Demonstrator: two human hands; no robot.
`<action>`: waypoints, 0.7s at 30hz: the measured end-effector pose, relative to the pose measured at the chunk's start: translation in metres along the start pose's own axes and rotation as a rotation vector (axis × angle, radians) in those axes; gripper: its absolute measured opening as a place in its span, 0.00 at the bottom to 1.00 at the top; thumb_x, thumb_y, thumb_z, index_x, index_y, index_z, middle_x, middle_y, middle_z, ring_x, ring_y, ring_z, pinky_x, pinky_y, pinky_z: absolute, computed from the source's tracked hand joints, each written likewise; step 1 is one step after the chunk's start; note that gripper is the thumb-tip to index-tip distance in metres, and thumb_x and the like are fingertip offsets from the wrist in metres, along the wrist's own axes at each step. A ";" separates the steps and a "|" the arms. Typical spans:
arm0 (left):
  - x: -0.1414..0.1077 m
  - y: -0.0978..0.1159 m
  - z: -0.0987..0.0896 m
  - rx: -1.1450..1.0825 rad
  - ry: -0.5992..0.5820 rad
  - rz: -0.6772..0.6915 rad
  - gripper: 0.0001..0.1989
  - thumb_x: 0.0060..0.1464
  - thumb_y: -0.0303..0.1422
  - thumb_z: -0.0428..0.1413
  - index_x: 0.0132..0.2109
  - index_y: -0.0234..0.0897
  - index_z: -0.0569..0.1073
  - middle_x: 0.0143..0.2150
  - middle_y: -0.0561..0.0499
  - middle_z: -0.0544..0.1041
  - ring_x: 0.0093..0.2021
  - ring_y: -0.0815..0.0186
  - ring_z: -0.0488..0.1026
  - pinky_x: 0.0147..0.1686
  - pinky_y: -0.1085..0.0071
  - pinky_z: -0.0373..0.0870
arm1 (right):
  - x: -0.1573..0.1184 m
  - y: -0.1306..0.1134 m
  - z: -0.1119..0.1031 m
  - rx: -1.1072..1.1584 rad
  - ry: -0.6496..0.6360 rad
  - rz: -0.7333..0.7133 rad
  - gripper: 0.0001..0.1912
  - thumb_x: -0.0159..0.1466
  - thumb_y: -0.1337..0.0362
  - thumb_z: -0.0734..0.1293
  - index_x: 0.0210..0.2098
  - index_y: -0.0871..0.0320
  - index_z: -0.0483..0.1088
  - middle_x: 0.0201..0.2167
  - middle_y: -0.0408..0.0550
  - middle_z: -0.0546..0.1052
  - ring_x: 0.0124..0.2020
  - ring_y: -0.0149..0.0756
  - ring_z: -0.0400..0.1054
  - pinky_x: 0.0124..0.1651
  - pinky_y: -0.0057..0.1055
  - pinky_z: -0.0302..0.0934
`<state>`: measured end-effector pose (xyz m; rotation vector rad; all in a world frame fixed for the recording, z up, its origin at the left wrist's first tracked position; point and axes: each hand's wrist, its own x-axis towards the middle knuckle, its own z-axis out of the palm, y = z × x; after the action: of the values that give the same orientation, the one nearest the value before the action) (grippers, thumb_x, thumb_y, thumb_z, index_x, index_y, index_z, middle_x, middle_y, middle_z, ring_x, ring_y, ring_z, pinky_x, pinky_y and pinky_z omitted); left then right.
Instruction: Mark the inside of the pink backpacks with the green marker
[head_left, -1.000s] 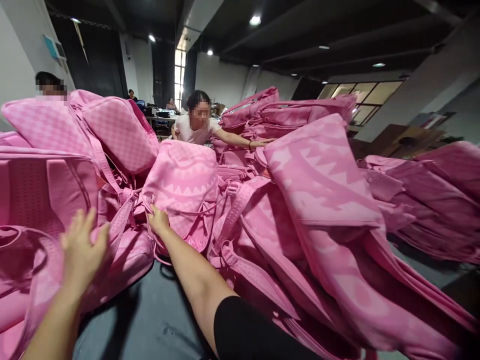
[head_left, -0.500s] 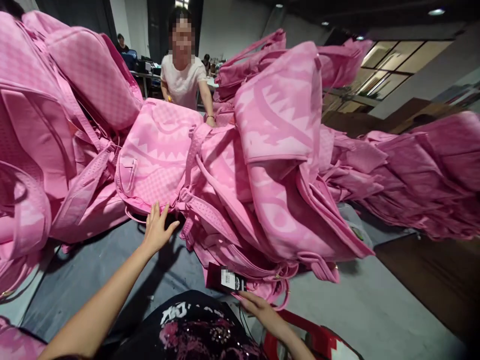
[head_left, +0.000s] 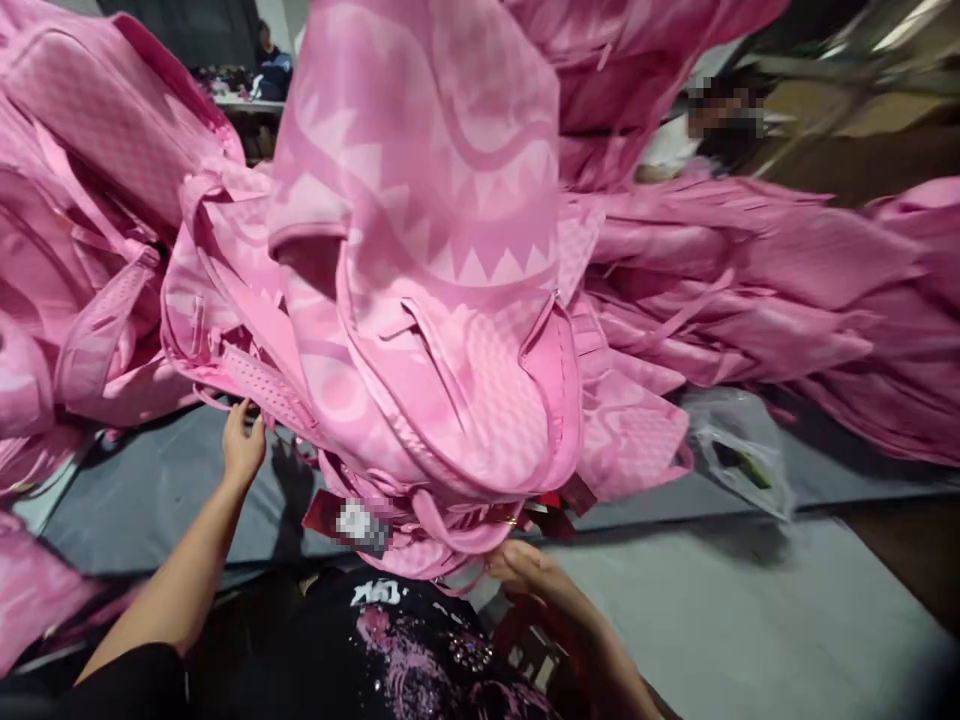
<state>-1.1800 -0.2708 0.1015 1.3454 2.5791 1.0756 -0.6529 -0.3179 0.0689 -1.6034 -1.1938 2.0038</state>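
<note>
A large pink backpack (head_left: pixel 480 400) with a shark-tooth pattern stands in the centre, its front panel partly unzipped. Below its base on the right, my right hand (head_left: pixel 525 568) has its fingers bent close to a pink strap loop; what they hold, if anything, is too small to make out. My left hand (head_left: pixel 244 440) is at the lower edge of another pink bag (head_left: pixel 180 320), fingers curled at a thin strap there. A dark red hang tag (head_left: pixel 322 515) with a blurred label lies under the central backpack, between my hands.
Pink bags (head_left: pixel 750 270) are heaped along the right, and more (head_left: pixel 105 110) are piled at the left. A clear plastic bag (head_left: pixel 750 460) lies on the grey table (head_left: pixel 285 510). One person (head_left: pixel 724 125) is behind the right heap, another (head_left: pixel 270 60) sits far back left.
The patterned backpack now stands over the centre, closer to me, with its front panel showing. My left hand has moved left, its fingers now curled. The view has turned right.
</note>
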 end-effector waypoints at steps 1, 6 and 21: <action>-0.027 0.005 -0.005 -0.006 0.086 -0.053 0.20 0.65 0.37 0.47 0.59 0.32 0.65 0.56 0.39 0.71 0.57 0.56 0.69 0.56 0.55 0.68 | 0.008 -0.001 -0.021 -0.027 0.037 -0.005 0.33 0.50 0.35 0.70 0.42 0.56 0.75 0.46 0.58 0.79 0.47 0.52 0.75 0.49 0.45 0.65; -0.156 0.061 -0.010 -0.067 0.260 -0.124 0.21 0.60 0.45 0.49 0.51 0.33 0.68 0.45 0.44 0.73 0.43 0.61 0.72 0.45 0.64 0.71 | 0.045 0.009 -0.088 -0.179 0.274 -0.022 0.33 0.49 0.32 0.66 0.31 0.58 0.70 0.32 0.54 0.79 0.33 0.44 0.75 0.38 0.39 0.67; -0.277 0.235 0.092 -0.514 -0.945 0.250 0.14 0.59 0.34 0.54 0.50 0.43 0.78 0.49 0.47 0.80 0.47 0.61 0.77 0.52 0.64 0.72 | 0.089 -0.085 -0.103 -0.841 0.798 -0.487 0.14 0.69 0.60 0.62 0.50 0.60 0.71 0.50 0.54 0.75 0.53 0.42 0.66 0.58 0.41 0.57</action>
<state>-0.8104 -0.3331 0.0976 1.5266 1.3880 0.7547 -0.6097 -0.1634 0.0726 -1.8800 -1.8855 0.4354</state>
